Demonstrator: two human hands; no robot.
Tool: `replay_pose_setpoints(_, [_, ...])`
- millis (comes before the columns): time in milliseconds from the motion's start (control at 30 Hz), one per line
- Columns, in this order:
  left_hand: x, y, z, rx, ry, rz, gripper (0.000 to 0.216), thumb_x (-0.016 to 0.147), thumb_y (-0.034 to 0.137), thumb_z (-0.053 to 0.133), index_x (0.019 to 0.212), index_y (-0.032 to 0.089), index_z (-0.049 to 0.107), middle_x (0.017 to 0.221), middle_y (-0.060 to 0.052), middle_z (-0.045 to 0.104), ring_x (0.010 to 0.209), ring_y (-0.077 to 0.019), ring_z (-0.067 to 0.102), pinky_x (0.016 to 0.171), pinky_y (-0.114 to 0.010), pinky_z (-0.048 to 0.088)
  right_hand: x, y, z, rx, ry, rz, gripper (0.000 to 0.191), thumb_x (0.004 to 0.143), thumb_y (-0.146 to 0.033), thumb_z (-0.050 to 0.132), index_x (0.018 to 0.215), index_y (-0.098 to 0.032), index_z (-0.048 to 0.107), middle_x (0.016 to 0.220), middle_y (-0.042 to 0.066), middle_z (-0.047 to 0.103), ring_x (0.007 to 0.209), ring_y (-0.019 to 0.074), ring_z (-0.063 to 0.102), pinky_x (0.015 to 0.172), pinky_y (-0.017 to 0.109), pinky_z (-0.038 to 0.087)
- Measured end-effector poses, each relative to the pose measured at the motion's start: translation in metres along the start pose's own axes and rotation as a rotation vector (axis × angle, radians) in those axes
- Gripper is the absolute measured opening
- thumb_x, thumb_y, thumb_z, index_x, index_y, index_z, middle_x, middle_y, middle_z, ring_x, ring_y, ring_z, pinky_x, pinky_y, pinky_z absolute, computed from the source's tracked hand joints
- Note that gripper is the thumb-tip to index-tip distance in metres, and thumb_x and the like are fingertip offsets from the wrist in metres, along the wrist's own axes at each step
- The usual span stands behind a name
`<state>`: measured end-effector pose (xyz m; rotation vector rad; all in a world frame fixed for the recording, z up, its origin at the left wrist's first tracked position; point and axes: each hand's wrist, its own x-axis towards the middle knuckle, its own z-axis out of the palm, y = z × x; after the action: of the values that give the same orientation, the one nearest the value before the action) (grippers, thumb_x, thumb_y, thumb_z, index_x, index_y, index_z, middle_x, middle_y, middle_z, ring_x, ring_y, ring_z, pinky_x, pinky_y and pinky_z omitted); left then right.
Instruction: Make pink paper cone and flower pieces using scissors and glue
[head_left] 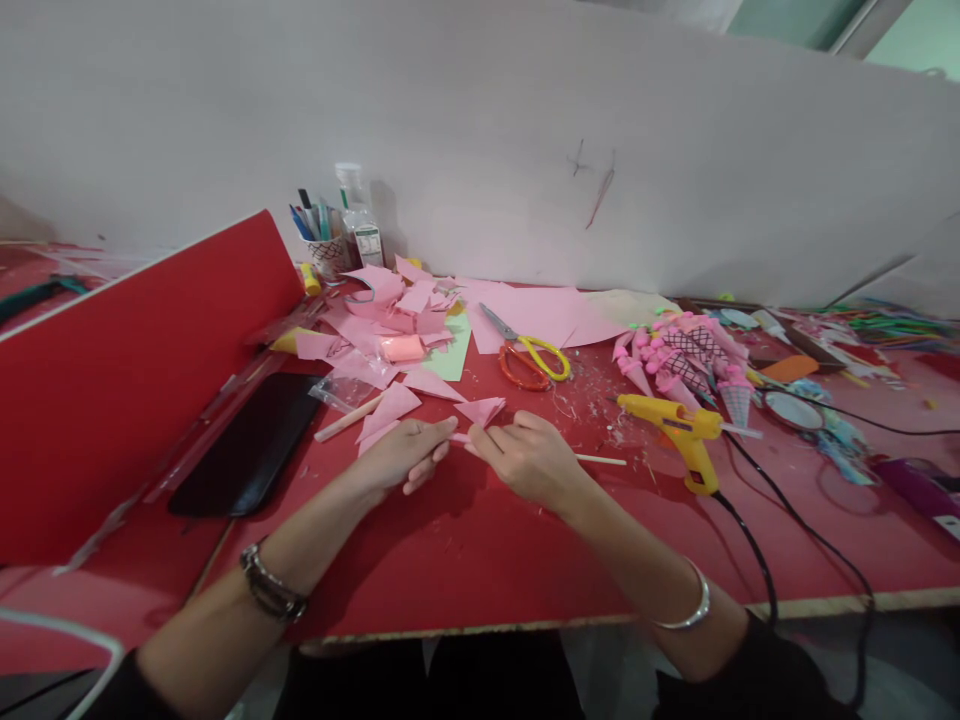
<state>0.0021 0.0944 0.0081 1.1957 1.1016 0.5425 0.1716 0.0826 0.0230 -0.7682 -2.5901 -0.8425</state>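
Observation:
Above the red tabletop, my left hand and my right hand are close together, fingers pinched on a small rolled piece of pink paper. Most of that paper is hidden by the fingers. A folded pink paper triangle lies just beyond my right fingertips. Past my right hand a thin pale stick shows; whether the hand touches it, I cannot tell. Pink paper cut-outs and a short pale rod lie beside my left hand. Scissors with red and yellow handles rest farther back.
A yellow glue gun with a black cord lies at right, before a pile of small pink paper cones. A black phone and red board are at left. A pen cup and bottle stand by the wall.

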Motion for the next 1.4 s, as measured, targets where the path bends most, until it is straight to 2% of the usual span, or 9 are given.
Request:
replay_pose_setpoints(200, [-0.003,0.006,0.002,0.011,0.000,0.043,0.043,0.083,0.039,0.032,0.046,0.019,0.033,0.023,0.010,0.025,0.021,-0.0041,0.023,0.031,-0.017,0.018,0.003,-0.001,0.002,0.027,0.080,0.056,0.029,0.088,-0.014,0.036,0.070,-0.012,0.059,0.046,-0.002,0.054,0.041,0.0093,0.046,0.049,0.026,0.026])
replay_pose_setpoints(300, [-0.007,0.011,0.002,0.154,0.071,0.153,0.039,0.083,0.036,0.031,0.047,0.019,0.036,0.026,0.009,0.030,0.025,-0.0058,0.032,0.035,-0.017,0.027,0.003,0.001,0.006,0.109,0.105,0.140,0.032,0.088,-0.019,0.036,0.066,-0.014,0.058,0.049,-0.001,0.058,0.043,0.0091,0.049,0.050,0.025,0.027])
replay_pose_setpoints(400, [-0.009,0.013,-0.001,0.418,0.156,0.370,0.033,0.080,0.033,0.037,0.051,0.018,0.042,0.034,0.006,0.043,0.036,-0.0075,0.042,0.044,-0.019,0.033,0.001,0.003,0.009,0.158,0.049,0.237,0.027,0.087,-0.024,0.037,0.078,-0.014,0.061,0.051,0.000,0.061,0.046,0.0108,0.051,0.051,0.025,0.028])
replay_pose_setpoints(500, [-0.010,0.012,-0.006,0.575,0.141,0.491,0.032,0.081,0.034,0.037,0.056,0.017,0.047,0.043,0.005,0.050,0.042,-0.0088,0.047,0.047,-0.019,0.035,-0.002,0.006,0.009,0.180,-0.104,0.310,0.025,0.084,-0.028,0.044,0.098,-0.014,0.059,0.058,0.004,0.065,0.049,0.0127,0.053,0.052,0.025,0.029])
replay_pose_setpoints(633, [-0.010,0.012,-0.011,0.700,0.129,0.509,0.030,0.082,0.030,0.036,0.058,0.017,0.050,0.049,0.003,0.053,0.045,-0.0097,0.049,0.048,-0.020,0.034,-0.003,0.011,0.008,0.220,-0.272,0.364,0.038,0.079,-0.031,0.050,0.113,-0.014,0.052,0.064,0.005,0.067,0.053,0.0142,0.054,0.051,0.025,0.028])
replay_pose_setpoints(767, [-0.010,0.014,-0.016,0.765,0.123,0.502,0.027,0.080,0.028,0.039,0.061,0.017,0.054,0.051,0.002,0.056,0.048,-0.0104,0.050,0.049,-0.020,0.034,-0.007,0.018,0.010,0.238,-0.330,0.395,0.035,0.077,-0.027,0.050,0.111,-0.018,0.055,0.066,0.004,0.068,0.053,0.0136,0.054,0.051,0.024,0.028])
replay_pose_setpoints(967, [-0.010,0.016,-0.019,0.811,0.173,0.542,0.029,0.079,0.024,0.040,0.055,0.017,0.054,0.049,0.003,0.055,0.047,-0.0094,0.048,0.050,-0.020,0.034,-0.008,0.023,0.011,0.320,-0.350,0.455,0.026,0.077,-0.023,0.048,0.100,-0.020,0.060,0.074,0.004,0.069,0.059,0.0144,0.057,0.056,0.025,0.032])
replay_pose_setpoints(1200, [-0.009,0.013,-0.017,0.770,0.257,0.498,0.027,0.074,0.029,0.050,0.096,0.018,0.061,0.076,-0.001,0.066,0.059,-0.0122,0.053,0.057,-0.022,0.040,-0.002,0.019,0.010,0.415,-0.319,0.430,0.030,0.075,-0.015,0.049,0.104,-0.013,0.056,0.097,0.009,0.065,0.084,0.0195,0.058,0.070,0.030,0.039])
replay_pose_setpoints(1400, [-0.004,0.009,-0.017,0.718,0.203,0.500,0.024,0.073,0.027,0.051,0.095,0.020,0.059,0.089,-0.002,0.066,0.067,-0.0133,0.056,0.064,-0.024,0.043,-0.002,0.013,0.013,0.511,-0.287,0.388,0.030,0.077,-0.012,0.045,0.106,-0.011,0.053,0.099,0.010,0.061,0.090,0.0190,0.054,0.077,0.032,0.042])
